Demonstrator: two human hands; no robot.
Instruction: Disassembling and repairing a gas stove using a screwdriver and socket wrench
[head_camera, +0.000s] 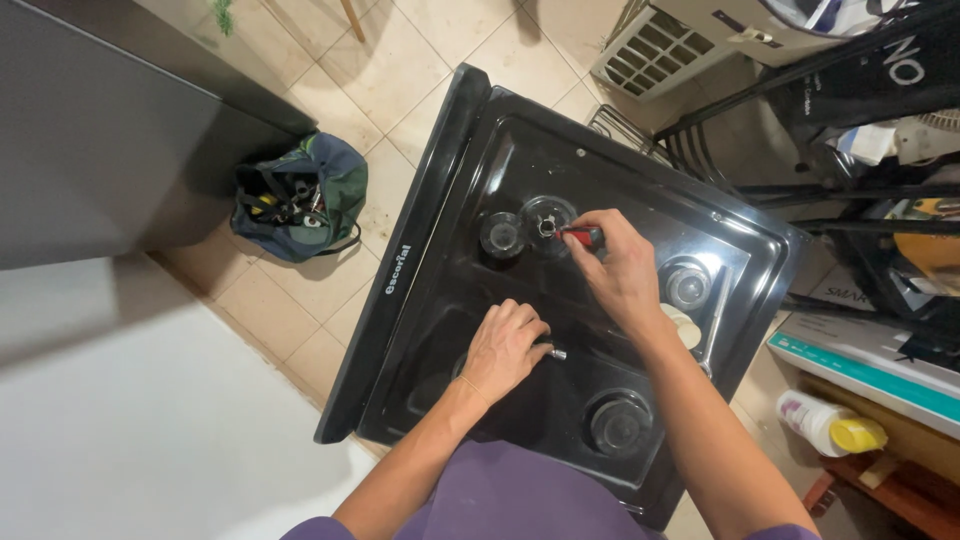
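Note:
A black gas stove top (470, 140) lies below me with its grates off and several round burner seats bare. My right hand (612, 268) grips a red-handled screwdriver (581, 237) whose tip points at the far middle burner seat (547, 217). My left hand (503, 349) rests closed on the cooktop near the front left, holding a small metal piece (553, 352) that sticks out to the right. A dark burner seat (501, 234) sits just left of the screwdriver tip.
An open tool bag (298, 197) sits on the tiled floor left of the stove. A dark cabinet (90, 140) and a white surface (130, 410) lie farther left. Black metal racks (800, 190), boxes and a white bottle with a yellow cap (830, 424) crowd the right side.

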